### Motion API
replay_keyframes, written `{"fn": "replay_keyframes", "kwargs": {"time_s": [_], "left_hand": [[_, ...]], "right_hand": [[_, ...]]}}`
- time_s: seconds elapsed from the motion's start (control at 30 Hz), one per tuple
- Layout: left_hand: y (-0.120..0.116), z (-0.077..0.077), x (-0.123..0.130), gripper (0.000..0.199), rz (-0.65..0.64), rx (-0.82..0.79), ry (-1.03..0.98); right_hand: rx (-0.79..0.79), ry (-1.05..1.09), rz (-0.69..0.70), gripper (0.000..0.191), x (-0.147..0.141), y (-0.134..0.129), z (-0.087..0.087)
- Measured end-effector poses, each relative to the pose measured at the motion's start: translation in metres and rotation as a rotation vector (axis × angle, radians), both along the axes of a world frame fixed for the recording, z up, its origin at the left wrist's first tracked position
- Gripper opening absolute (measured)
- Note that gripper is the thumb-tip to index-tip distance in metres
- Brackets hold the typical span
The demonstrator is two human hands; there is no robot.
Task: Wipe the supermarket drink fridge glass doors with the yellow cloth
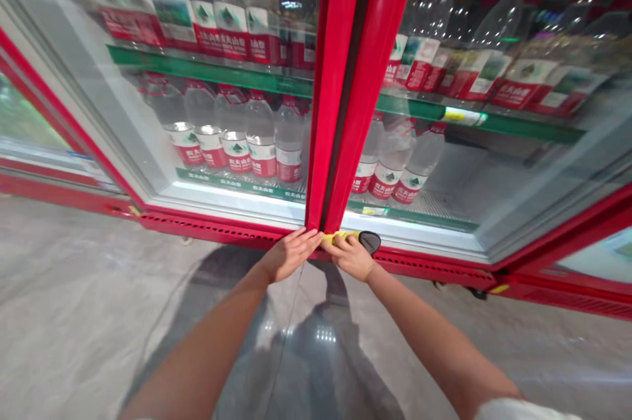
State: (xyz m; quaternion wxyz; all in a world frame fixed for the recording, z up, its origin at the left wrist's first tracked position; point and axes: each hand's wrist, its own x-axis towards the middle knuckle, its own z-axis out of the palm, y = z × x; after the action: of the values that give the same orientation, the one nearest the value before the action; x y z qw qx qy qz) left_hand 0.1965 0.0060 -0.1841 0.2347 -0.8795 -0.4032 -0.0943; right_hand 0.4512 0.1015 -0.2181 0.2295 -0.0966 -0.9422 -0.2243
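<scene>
My left hand (295, 253) is open, its fingers stretched out and together against the red lower edge of the fridge, where the two door frames meet. Right beside it, my right hand (351, 255) has its fingers bent over a yellow object with a dark rounded end (370, 243). This object lies along the foot of the red door frame (351, 130); its exact kind I cannot make out. The left fingertips come close to its yellow end, and whether they touch it is unclear. Both glass doors look shut.
Behind the glass stand water bottles (237, 151) with red and white labels, several to a row, on green-edged shelves (207, 70). More bottles (388, 163) are at the right. A red vented base (207, 228) runs above the grey tiled floor (89, 315).
</scene>
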Motion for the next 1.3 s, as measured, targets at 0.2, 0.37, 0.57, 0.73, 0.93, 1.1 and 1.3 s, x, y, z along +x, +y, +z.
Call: {"fn": "replay_keyframes", "kwargs": {"time_s": [0.2,0.37,0.57,0.73,0.93,1.1,1.3], "left_hand": [[0.004,-0.009,0.001,0.054,-0.033,-0.097,0.038],[-0.008,-0.004,-0.001,0.05,-0.012,-0.023,0.056],[-0.01,-0.003,0.007,0.05,0.011,-0.06,0.105],[0.0,-0.003,0.018,0.05,-0.101,-0.058,0.044],[0.009,-0.005,0.028,0.049,-0.104,-0.03,0.051],[0.013,-0.004,0.031,0.047,-0.106,-0.038,0.08],[0.026,0.003,0.047,0.053,-0.092,-0.107,0.15]], "right_hand": [[-0.079,-0.067,-0.024,0.038,0.043,0.011,0.007],[-0.122,-0.117,-0.039,0.045,0.017,0.004,0.019],[-0.179,-0.06,0.071,0.062,0.079,0.031,-0.019],[-0.092,0.013,0.064,0.048,0.087,0.035,-0.028],[0.046,0.004,0.05,0.038,0.031,0.032,-0.019],[0.03,-0.055,0.065,0.049,0.115,0.05,-0.035],[-0.004,-0.061,0.029,0.048,0.081,0.047,-0.024]]}}
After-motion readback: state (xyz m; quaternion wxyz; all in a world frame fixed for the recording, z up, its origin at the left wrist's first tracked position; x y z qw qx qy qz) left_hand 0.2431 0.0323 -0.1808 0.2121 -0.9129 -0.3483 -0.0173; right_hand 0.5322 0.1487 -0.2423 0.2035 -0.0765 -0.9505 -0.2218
